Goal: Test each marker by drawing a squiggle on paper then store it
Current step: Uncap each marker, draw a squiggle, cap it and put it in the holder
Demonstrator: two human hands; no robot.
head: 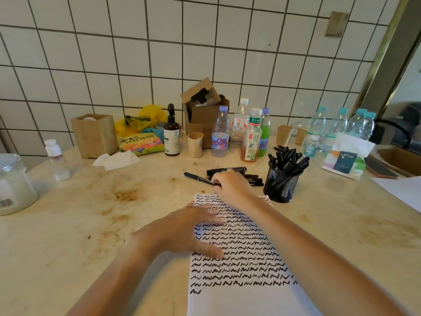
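A white sheet of paper point(241, 299) lies in front of me, filled with rows of black squiggles. My left hand point(189, 229) presses flat on the sheet's left edge, fingers spread. Beyond the paper's top, my right hand point(232, 185) curls its fingers round one black marker point(199, 177) that lies slanted on the table. A small pile of black markers point(237, 173) sits just behind that hand. To the right, a black mesh pen holder point(281, 185) stands packed with several markers.
Along the tiled wall stand bottles point(219, 133), paper cups point(195, 144), a spray bottle point(171, 133), a cardboard box point(202, 110) and a wooden box point(94, 135). A glass jar point(13, 185) sits far left, a tissue pack point(346, 158) far right.
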